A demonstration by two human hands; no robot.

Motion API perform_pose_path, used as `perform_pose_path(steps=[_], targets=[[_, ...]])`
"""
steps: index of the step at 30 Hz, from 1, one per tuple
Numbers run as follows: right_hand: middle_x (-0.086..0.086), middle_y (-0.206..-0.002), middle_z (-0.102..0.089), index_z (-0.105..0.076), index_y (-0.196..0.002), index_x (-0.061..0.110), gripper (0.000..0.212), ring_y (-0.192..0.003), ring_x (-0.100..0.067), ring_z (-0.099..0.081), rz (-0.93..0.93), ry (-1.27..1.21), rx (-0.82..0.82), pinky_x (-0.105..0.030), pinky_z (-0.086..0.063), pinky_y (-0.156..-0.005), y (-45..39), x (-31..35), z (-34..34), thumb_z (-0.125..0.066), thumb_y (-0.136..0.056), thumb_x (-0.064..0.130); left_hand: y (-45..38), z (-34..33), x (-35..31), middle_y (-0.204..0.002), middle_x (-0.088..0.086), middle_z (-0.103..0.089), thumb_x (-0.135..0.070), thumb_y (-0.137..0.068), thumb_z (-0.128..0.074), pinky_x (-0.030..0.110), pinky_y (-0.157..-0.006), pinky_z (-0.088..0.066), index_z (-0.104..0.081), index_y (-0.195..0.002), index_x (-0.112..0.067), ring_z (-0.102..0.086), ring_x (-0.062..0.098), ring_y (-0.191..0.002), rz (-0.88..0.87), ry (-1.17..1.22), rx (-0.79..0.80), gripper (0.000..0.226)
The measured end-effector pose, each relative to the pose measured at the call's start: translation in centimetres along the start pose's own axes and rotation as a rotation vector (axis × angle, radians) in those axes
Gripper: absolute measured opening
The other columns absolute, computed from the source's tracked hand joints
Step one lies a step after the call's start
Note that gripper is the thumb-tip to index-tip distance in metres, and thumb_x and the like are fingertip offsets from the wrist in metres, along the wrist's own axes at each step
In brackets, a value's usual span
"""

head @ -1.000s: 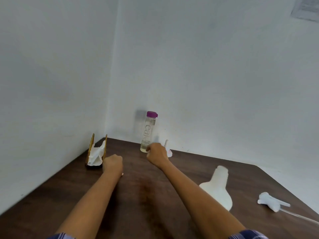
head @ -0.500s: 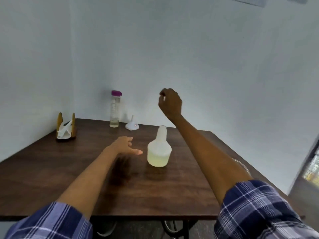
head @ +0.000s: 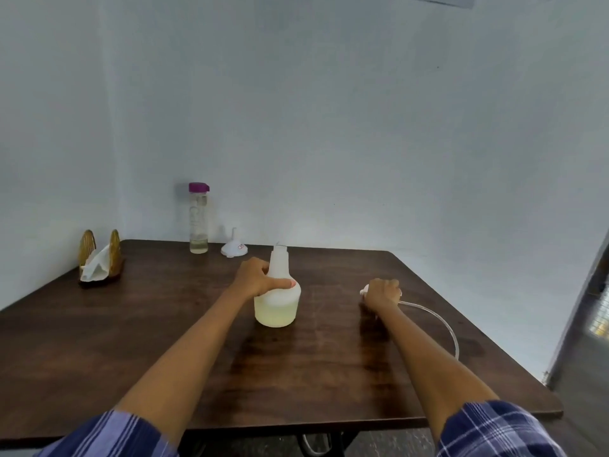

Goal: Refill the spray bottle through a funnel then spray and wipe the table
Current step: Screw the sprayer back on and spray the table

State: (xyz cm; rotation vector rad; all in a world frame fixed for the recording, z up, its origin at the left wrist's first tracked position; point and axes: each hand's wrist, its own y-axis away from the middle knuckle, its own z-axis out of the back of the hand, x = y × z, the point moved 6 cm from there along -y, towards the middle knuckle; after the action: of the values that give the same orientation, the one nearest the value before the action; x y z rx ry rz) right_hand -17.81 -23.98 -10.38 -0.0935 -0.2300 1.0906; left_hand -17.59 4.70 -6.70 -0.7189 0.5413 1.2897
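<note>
A white spray bottle (head: 277, 308) without its top stands mid-table, holding pale yellowish liquid. My left hand (head: 255, 279) grips its shoulder below the neck. To the right, my right hand (head: 382, 294) is curled round the white sprayer head (head: 363, 290), which lies on the table; its clear dip tube (head: 441, 321) curves away toward the right edge. A white funnel (head: 232, 249) sits upside down at the back. Beside it stands a clear bottle with a purple cap (head: 198, 219), nearly drained.
A wooden napkin holder with white tissues (head: 99, 262) stands at the back left corner. The dark wooden table (head: 131, 341) meets walls at the back and left. Its right edge drops off beside a doorway.
My left hand moved from hovering beside the spray bottle to gripping it. My right hand came down from the air onto the sprayer head at the right.
</note>
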Motion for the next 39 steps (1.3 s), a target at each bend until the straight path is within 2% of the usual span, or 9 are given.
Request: perform_pose_path(steps=[4, 8, 12, 15, 18, 20, 25, 28, 39], targets=[[-0.013, -0.125, -0.06, -0.054, -0.123, 0.005, 0.033, -0.122, -0.028, -0.046, 0.061, -0.004, -0.001, -0.033, -0.043, -0.098, -0.7, 1.4, -0.8, -0.056, -0.092, 0.016, -0.5, -0.3, 0.1, -0.104, 0.006, -0.059, -0.046, -0.071, -0.077, 0.023, -0.068, -0.045, -0.062, -0.107, -0.006, -0.054, 0.016, -0.091, 0.049, -0.049, 0.049, 0.056], [-0.013, -0.118, -0.063, -0.061, -0.116, 0.008, 0.028, -0.117, -0.031, -0.049, 0.216, 0.006, -0.048, -0.035, -0.042, -0.096, -0.4, 4.2, 0.5, -0.059, -0.089, 0.018, -0.6, -0.5, -0.1, -0.124, 0.012, -0.059, -0.045, -0.075, -0.074, 0.027, -0.077, -0.044, -0.055, -0.123, 0.0, -0.057, 0.024, -0.11, 0.074, -0.028, 0.068, 0.068], [-0.016, -0.112, -0.064, -0.056, -0.114, 0.004, 0.028, -0.11, -0.033, -0.054, 0.434, 0.008, -0.285, -0.035, -0.043, -0.091, 0.7, 7.9, 5.8, -0.052, -0.087, 0.001, -0.4, -0.5, -0.1, -0.13, 0.014, -0.056, -0.042, -0.079, -0.071, 0.027, -0.079, -0.041, -0.051, -0.128, 0.0, -0.053, 0.026, -0.118, 0.081, -0.003, 0.065, 0.068], [-0.019, -0.11, -0.059, -0.052, -0.117, -0.002, 0.038, -0.108, -0.036, -0.051, 0.479, -0.197, -0.473, -0.034, -0.037, -0.087, 1.9, 9.7, 11.4, -0.05, -0.08, -0.01, -0.1, -1.0, 0.0, -0.132, 0.014, -0.056, -0.041, -0.079, -0.071, 0.028, -0.081, -0.042, -0.052, -0.128, 0.0, -0.053, 0.027, -0.119, 0.061, 0.017, 0.071, 0.066], [-0.022, -0.082, -0.06, -0.058, -0.103, -0.008, 0.045, -0.077, -0.04, -0.057, 0.615, -0.431, -0.728, -0.032, -0.032, -0.07, 4.7, 11.5, 16.9, -0.047, -0.062, -0.024, 0.0, -1.0, -0.1, -0.136, 0.014, -0.052, -0.043, -0.079, -0.071, 0.031, -0.089, -0.044, -0.049, -0.132, -0.001, -0.051, 0.028, -0.123, 0.06, 0.014, 0.082, 0.071], [-0.021, -0.079, -0.061, -0.059, -0.106, -0.01, 0.042, -0.07, -0.037, -0.056, 0.687, -0.583, -0.826, -0.029, -0.033, -0.069, 6.4, 12.1, 19.4, -0.049, -0.066, -0.023, 0.1, -1.0, -0.3, -0.138, 0.014, -0.051, -0.044, -0.079, -0.07, 0.032, -0.093, -0.045, -0.048, -0.133, -0.002, -0.051, 0.028, -0.124, 0.057, 0.003, 0.091, 0.072], [-0.019, -0.091, -0.064, -0.057, -0.117, -0.01, 0.033, -0.08, -0.032, -0.057, 0.78, -0.886, -0.958, -0.029, -0.042, -0.074, 10.5, 12.5, 23.8, -0.052, -0.084, -0.01, 0.5, -0.7, -0.4, -0.136, 0.013, -0.052, -0.048, -0.078, -0.069, 0.032, -0.094, -0.045, -0.047, -0.133, -0.003, -0.052, 0.026, -0.123, 0.055, -0.033, 0.092, 0.075], [-0.02, -0.095, -0.066, -0.055, -0.119, -0.01, 0.035, -0.085, -0.03, -0.058, 0.809, -0.999, -1.047, -0.015, -0.036, -0.079, 12.8, 12.3, 24.9, -0.054, -0.084, -0.009, 0.5, -0.6, -0.2, -0.136, 0.012, -0.052, -0.049, -0.077, -0.07, 0.033, -0.095, -0.045, -0.047, -0.134, -0.004, -0.051, 0.026, -0.123, 0.061, -0.034, 0.091, 0.077], [-0.018, -0.099, -0.067, -0.058, -0.116, -0.01, 0.033, -0.088, -0.019, -0.053, 0.93, -1.038, -1.068, -0.007, -0.035, -0.083, 15.7, 13.2, 24.4, -0.055, -0.084, -0.009, 0.1, -0.6, 0.0, -0.135, 0.013, -0.052, -0.052, -0.075, -0.071, 0.034, -0.097, -0.047, -0.047, -0.133, -0.004, -0.052, 0.026, -0.122, 0.076, -0.048, 0.082, 0.08]])
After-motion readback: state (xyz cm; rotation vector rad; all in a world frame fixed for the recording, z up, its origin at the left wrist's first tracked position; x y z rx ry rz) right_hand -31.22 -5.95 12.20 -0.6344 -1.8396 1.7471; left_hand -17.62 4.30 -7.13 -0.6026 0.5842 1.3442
